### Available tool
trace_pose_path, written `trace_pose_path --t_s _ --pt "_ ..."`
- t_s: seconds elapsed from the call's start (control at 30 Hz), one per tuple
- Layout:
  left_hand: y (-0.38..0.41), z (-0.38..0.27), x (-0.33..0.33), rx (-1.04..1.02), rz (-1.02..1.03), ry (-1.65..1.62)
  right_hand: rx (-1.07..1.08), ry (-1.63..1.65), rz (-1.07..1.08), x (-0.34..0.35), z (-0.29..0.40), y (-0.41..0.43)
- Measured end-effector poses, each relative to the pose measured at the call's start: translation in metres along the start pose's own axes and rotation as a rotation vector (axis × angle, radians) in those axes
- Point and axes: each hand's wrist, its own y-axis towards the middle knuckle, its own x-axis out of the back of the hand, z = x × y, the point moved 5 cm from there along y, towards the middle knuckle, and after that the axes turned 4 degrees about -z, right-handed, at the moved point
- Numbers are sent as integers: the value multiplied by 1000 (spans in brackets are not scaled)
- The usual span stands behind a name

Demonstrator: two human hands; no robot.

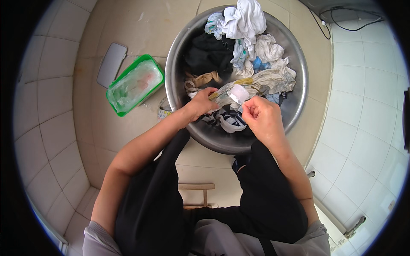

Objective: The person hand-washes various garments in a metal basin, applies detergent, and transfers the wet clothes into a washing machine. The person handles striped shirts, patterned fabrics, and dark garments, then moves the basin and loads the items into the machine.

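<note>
A large round metal basin (174, 48) stands on the floor before me, holding a heap of clothes. My left hand (203, 103) grips one end of a pale patterned cloth with a yellow band (244, 81), stretched across the basin. Between the fingers of my right hand (261, 116) is the handle of a small scoop (239, 93), whose bowl, whitish-pink, is over the cloth. Black clothing (209, 54) lies at the basin's upper left, a white garment (246, 20) on its far rim, and a dark-and-white striped piece (232, 122) near my hands.
A green bin (120, 112) lined with a plastic bag stands left of the basin, its grey lid (112, 64) open. A patterned slipper (164, 112) lies partly behind the basin. Black cables (349, 11) run at the upper right. Tiled walls flank both sides; a wooden stool (197, 186) is beneath me.
</note>
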Motion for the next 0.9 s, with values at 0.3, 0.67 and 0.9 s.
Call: trace_pose_path --t_s 0.3,0.67,0.9 --pt "-2 -3 -1 -14 17 -17 67 -68 -11 3 -11 -1" --pt "-12 -12 1 -38 1 32 -60 -25 -94 22 -36 0" --pt "-57 -46 0 -75 7 193 -29 -35 -162 40 -24 -9"
